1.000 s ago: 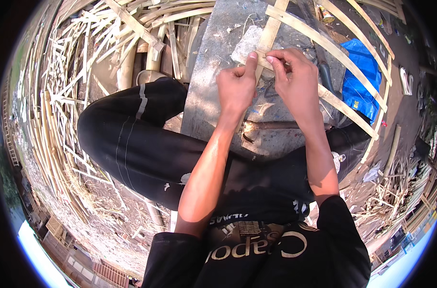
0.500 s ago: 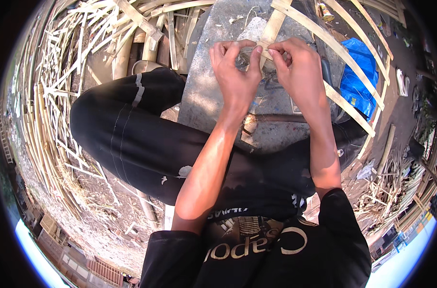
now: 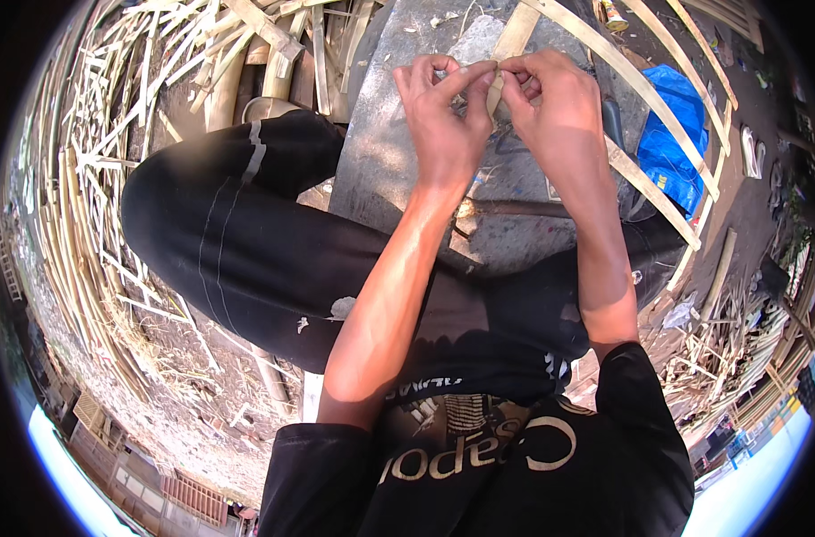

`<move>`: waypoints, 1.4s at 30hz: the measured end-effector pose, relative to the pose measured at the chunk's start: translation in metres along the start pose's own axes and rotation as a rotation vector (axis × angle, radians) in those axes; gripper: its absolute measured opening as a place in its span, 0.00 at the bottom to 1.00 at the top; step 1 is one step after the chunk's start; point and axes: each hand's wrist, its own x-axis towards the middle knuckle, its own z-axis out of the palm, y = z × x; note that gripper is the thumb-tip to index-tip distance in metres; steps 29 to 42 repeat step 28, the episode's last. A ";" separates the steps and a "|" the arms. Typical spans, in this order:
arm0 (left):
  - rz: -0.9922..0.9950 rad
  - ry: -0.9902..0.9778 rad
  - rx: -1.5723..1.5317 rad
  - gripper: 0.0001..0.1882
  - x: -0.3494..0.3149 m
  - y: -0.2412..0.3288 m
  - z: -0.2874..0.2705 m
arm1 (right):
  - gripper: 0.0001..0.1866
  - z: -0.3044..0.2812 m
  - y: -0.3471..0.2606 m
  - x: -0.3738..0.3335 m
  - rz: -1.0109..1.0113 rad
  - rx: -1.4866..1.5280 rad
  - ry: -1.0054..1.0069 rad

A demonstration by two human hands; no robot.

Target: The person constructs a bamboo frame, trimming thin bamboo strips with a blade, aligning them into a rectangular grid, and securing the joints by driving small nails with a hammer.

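Observation:
Both my hands meet over a grey work slab (image 3: 371, 152), their fingertips almost touching above a flat pale bamboo slat (image 3: 517, 34). My left hand (image 3: 448, 121) pinches with thumb and forefinger. My right hand (image 3: 555, 103) is closed in a similar pinch beside it. Whatever is between the fingertips is too small and covered to name. Curved bamboo strips (image 3: 631, 72) joined in a frame reach past my right hand. Below the hands, a brown wooden rod (image 3: 524, 208) lies across the slab.
A blue plastic bag (image 3: 671, 125) lies to the right behind the strips. A dark handle (image 3: 611, 121) shows near my right wrist. Heaps of split bamboo (image 3: 72, 233) cover the ground at left, and more scraps (image 3: 738, 358) lie at right. My bent leg (image 3: 237, 242) borders the slab.
Both hands have shifted slightly up and away from me, with the fingertips still together. The slat and the curved strips have moved a little to the right in view.

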 end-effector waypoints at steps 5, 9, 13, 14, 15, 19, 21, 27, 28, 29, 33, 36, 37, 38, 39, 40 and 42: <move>0.011 -0.009 -0.010 0.08 0.000 -0.003 -0.001 | 0.07 -0.003 -0.001 0.002 0.019 0.071 -0.013; 0.025 -0.010 -0.013 0.09 0.001 -0.005 -0.001 | 0.09 -0.001 0.006 0.003 -0.020 0.110 0.012; 0.036 -0.025 -0.027 0.09 0.000 -0.004 -0.002 | 0.11 0.005 0.014 0.000 0.005 0.165 0.040; 0.042 -0.024 -0.038 0.09 0.000 -0.004 -0.002 | 0.12 0.007 0.014 0.000 0.066 0.196 0.033; 0.048 -0.023 -0.049 0.09 0.001 -0.005 -0.002 | 0.12 0.008 0.012 0.001 0.127 0.228 0.027; 0.063 -0.030 -0.038 0.09 0.001 -0.008 -0.001 | 0.11 0.009 0.014 0.000 0.147 0.211 0.037; 0.065 -0.028 -0.039 0.09 0.002 -0.008 0.000 | 0.10 0.008 0.019 -0.002 0.107 0.254 0.063; -0.056 -0.061 -0.123 0.07 0.001 -0.006 -0.001 | 0.08 0.014 0.023 -0.004 0.060 0.337 0.085; -0.064 -0.073 -0.136 0.08 0.002 -0.006 -0.002 | 0.08 0.012 0.024 -0.005 0.038 0.321 0.079; -0.064 -0.073 -0.136 0.08 0.002 -0.006 -0.002 | 0.08 0.012 0.024 -0.005 0.038 0.321 0.079; -0.064 -0.073 -0.136 0.08 0.002 -0.006 -0.002 | 0.08 0.012 0.024 -0.005 0.038 0.321 0.079; -0.064 -0.073 -0.136 0.08 0.002 -0.006 -0.002 | 0.08 0.012 0.024 -0.005 0.038 0.321 0.079; -0.064 -0.073 -0.136 0.08 0.002 -0.006 -0.002 | 0.08 0.012 0.024 -0.005 0.038 0.321 0.079; -0.064 -0.073 -0.136 0.08 0.002 -0.006 -0.002 | 0.08 0.012 0.024 -0.005 0.038 0.321 0.079; -0.064 -0.073 -0.136 0.08 0.002 -0.006 -0.002 | 0.08 0.012 0.024 -0.005 0.038 0.321 0.079; -0.064 -0.073 -0.136 0.08 0.002 -0.006 -0.002 | 0.08 0.012 0.024 -0.005 0.038 0.321 0.079; -0.064 -0.073 -0.136 0.08 0.002 -0.006 -0.002 | 0.08 0.012 0.024 -0.005 0.038 0.321 0.079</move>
